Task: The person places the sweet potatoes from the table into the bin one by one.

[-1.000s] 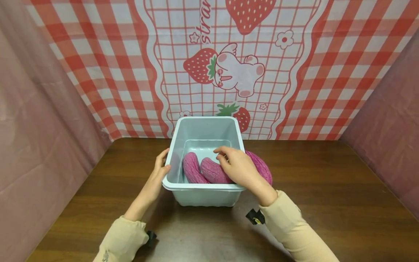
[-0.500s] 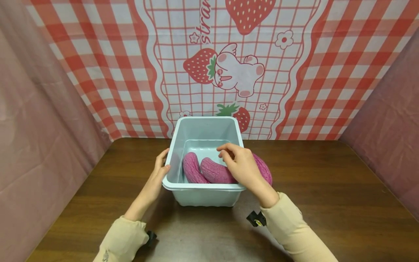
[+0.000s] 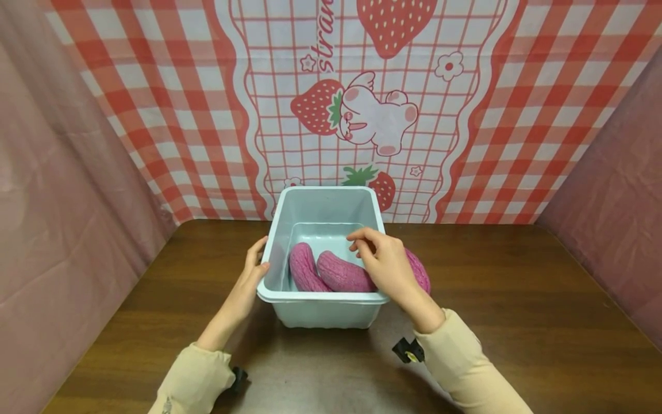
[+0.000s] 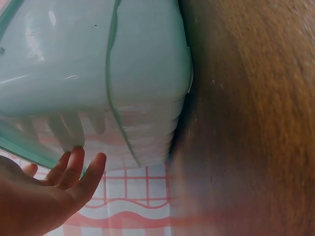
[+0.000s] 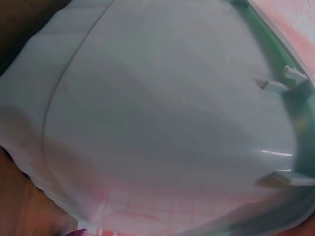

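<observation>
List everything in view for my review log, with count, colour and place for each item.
Bin: one, pale blue-green, centre of table
Curved pieces: two visible, pink-purple, inside bin
Loose piece: one, magenta-purple, right of bin, partly hidden
Table: one, brown, beneath bin
Backdrop: one, red and white, strawberry print, behind table
Drapes: two, dusty pink, either side
Wrist devices: two, mainly black, at cuffs
Sleeves: two, cream, on forearms
Hands: two, bare, at bin's left and right sides
</observation>
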Motion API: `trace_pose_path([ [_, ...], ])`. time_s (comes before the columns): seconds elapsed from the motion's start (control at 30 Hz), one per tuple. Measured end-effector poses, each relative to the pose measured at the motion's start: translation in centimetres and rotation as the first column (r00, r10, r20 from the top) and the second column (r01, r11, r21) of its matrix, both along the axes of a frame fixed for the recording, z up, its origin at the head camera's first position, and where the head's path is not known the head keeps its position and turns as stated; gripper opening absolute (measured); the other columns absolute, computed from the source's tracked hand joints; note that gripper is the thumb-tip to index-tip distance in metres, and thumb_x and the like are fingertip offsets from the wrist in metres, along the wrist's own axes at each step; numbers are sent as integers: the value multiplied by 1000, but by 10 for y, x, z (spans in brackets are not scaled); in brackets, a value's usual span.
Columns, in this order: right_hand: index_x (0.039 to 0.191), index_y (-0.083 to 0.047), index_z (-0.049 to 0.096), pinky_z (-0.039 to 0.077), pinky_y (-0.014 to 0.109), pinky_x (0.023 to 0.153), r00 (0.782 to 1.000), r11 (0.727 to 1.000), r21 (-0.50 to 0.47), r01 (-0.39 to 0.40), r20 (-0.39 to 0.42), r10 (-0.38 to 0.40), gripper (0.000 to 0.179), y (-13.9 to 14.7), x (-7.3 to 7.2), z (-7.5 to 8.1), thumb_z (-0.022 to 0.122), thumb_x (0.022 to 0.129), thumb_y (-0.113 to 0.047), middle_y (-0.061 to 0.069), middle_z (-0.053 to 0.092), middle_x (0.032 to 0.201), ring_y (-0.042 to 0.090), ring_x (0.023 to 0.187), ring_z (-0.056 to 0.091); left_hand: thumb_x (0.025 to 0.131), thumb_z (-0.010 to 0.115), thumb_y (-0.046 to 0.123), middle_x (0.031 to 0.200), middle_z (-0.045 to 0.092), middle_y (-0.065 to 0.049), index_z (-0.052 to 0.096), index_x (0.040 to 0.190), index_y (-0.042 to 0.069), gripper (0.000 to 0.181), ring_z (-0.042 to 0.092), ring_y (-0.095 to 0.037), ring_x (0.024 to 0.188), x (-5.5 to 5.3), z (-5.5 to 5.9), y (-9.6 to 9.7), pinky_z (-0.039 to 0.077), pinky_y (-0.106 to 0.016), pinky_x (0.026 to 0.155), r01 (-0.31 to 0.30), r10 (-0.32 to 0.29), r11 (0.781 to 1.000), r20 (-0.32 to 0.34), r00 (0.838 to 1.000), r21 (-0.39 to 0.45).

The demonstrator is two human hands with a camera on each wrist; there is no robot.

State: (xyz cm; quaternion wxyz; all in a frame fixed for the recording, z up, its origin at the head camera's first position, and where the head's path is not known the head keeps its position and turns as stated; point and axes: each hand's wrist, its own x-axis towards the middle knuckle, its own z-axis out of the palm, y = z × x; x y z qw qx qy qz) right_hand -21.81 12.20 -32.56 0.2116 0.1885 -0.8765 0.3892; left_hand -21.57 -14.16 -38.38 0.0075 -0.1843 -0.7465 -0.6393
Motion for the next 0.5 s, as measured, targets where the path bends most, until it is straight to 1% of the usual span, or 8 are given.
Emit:
trace_pose_path([
  [0.27,93,-15,68,46,24,58,1000,1000,-9,3,-26,-3,17,4,2,-3,52,91,-12,-3,66,77,5,67,57,92,31,21,130,28,-23,12,144,11,55,35,-35,115,0,-1,0,38,-47,90,-4,4,1000,-6,1000,2],
  [0.5,93,-13,68,47,23,57,999,1000,-24,15,-47,-16,15,9,8,-4,54,89,-11,-3,66,79,5,71,59,93,31,21,129,28,-24,12,144,13,55,35,-35,115,-2,-2,-1,37,-48,89,4,-4,1000,-2,1000,6],
])
